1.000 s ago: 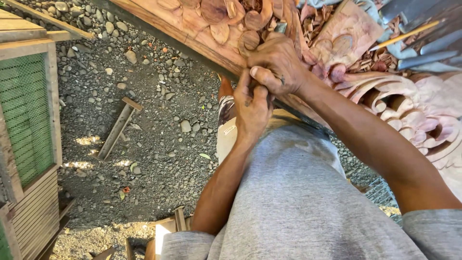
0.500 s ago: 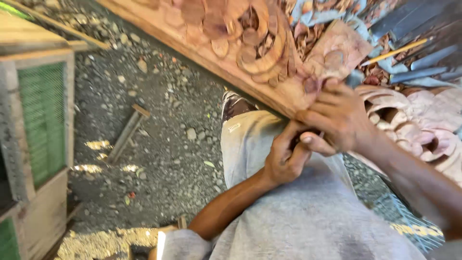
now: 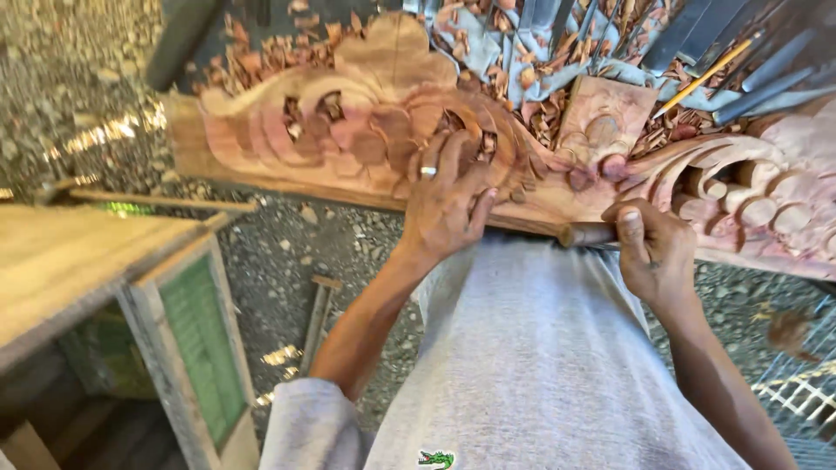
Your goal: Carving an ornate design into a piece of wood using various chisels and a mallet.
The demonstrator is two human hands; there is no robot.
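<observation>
Head view: two bare hands at work on a long reddish-brown carved wooden panel (image 3: pixel 366 148) of scrolls and leaves.

Left hand (image 3: pixel 444 204), ring on one finger, lies spread and pressed flat on the carving, holding nothing. Right hand (image 3: pixel 653 248) is closed tight round the wooden handle of a carving chisel (image 3: pixel 585 233), held at the panel's lower edge between both hands, its blade hidden. Beyond the hands, wood chips (image 3: pixel 549 113) and a row of dark metal chisels (image 3: pixel 740 52) lie scattered; below them is grey gravel ground (image 3: pixel 279 252). I'd judge a slip the danger: the steadying fingers sit close to the tool's line, and thin scrollwork could split under a hard push.
</observation>
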